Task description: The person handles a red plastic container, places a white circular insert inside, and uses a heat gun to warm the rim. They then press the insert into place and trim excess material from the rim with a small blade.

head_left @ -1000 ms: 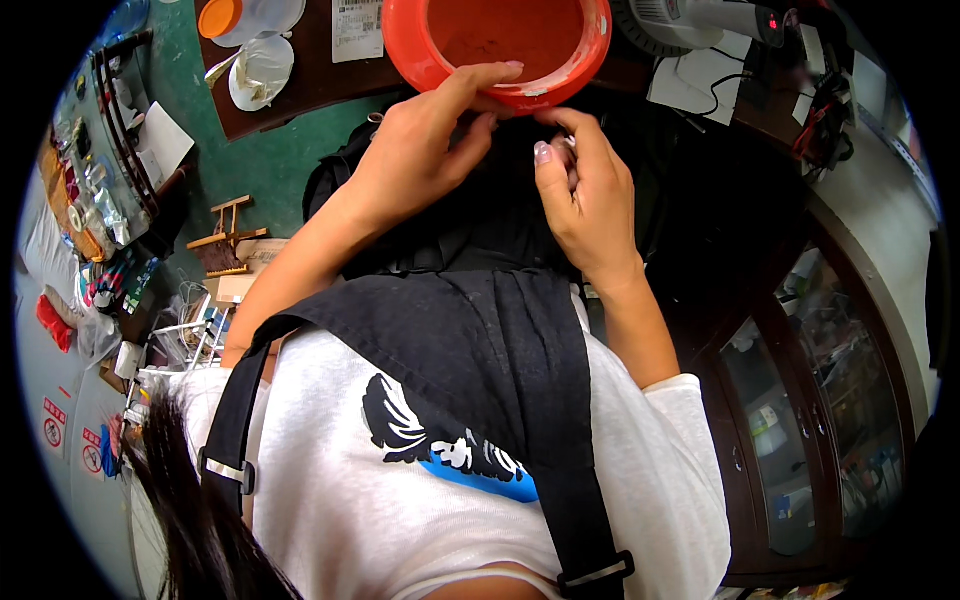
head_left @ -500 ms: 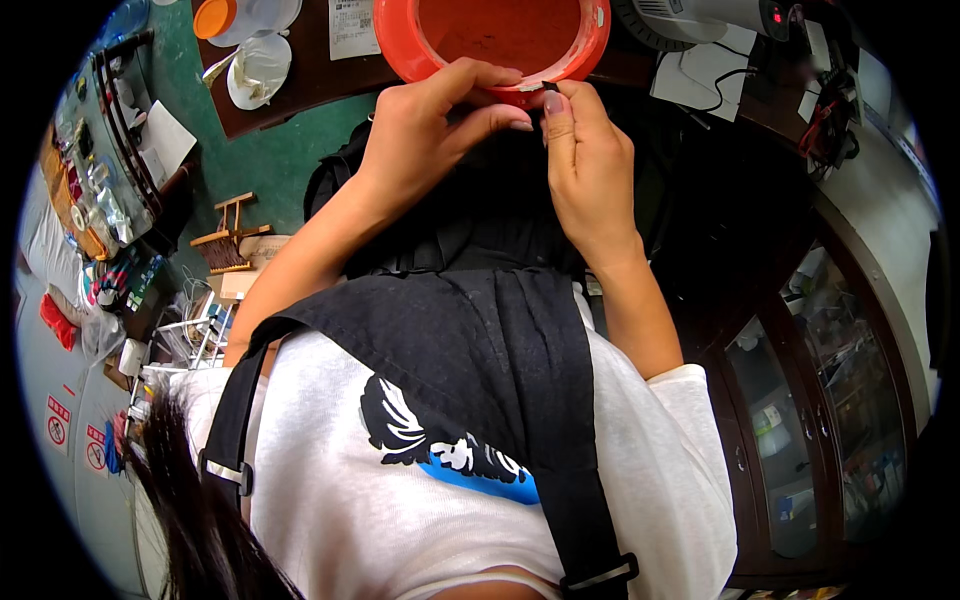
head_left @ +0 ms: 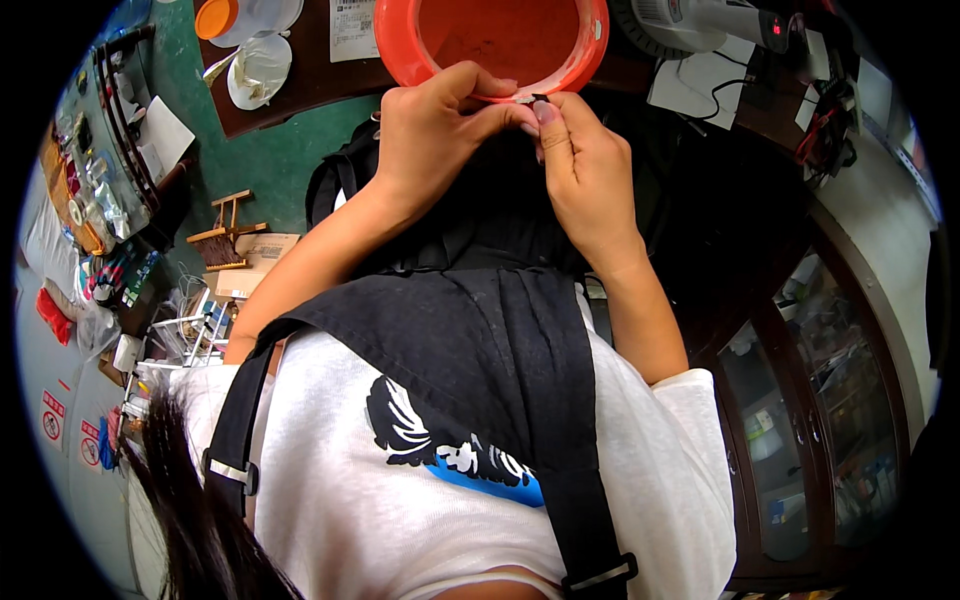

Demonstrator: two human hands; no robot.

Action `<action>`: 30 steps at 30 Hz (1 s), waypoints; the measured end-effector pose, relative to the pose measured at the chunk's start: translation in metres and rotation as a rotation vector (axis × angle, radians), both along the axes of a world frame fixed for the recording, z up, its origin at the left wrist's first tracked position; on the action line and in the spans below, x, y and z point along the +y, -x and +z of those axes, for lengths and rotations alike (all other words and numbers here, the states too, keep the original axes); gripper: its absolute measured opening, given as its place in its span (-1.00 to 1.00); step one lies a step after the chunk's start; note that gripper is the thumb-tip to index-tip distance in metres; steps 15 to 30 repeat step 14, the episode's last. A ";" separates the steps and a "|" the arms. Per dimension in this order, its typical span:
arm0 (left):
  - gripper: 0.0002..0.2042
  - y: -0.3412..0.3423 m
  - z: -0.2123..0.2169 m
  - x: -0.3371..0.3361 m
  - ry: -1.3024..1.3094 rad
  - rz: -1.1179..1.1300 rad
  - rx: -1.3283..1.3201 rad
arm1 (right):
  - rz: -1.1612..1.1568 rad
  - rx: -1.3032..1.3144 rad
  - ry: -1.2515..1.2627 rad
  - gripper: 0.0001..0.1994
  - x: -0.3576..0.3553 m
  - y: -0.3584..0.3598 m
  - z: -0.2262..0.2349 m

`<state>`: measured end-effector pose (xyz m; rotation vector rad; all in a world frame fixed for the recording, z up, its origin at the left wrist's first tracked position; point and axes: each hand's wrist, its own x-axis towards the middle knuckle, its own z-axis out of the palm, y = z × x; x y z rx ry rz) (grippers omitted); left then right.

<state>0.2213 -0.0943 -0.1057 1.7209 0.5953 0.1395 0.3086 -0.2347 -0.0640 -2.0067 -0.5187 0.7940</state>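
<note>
A round red plastic basin (head_left: 398,45) with a wide rim is at the top middle; pale residue shows on its rim, and its inside looks reddish brown. At the near rim, my right hand (head_left: 590,160) pinches a small dark piece (head_left: 540,98) between thumb and fingers. My left hand (head_left: 430,140) is closed beside it, index finger over the rim and thumb reaching to the right fingertips. What its fingers hold is hidden. The two hands meet at their tips.
The basin is on a dark brown table (head_left: 310,75). To its left are a printed sheet (head_left: 355,28), a white lid-like disc (head_left: 258,72) and an orange lid (head_left: 215,17). A white device (head_left: 700,15) and cables are right. A small wooden stool (head_left: 228,235) stands on the green floor.
My hands have come together at the rim, the left thumb now meeting the right fingertips. The small dark piece has shifted slightly left and nearer to me.
</note>
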 end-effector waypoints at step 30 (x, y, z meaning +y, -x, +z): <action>-0.81 0.001 -0.004 0.000 -0.060 -0.007 0.003 | -0.208 0.070 -0.010 -0.74 0.006 0.024 -0.004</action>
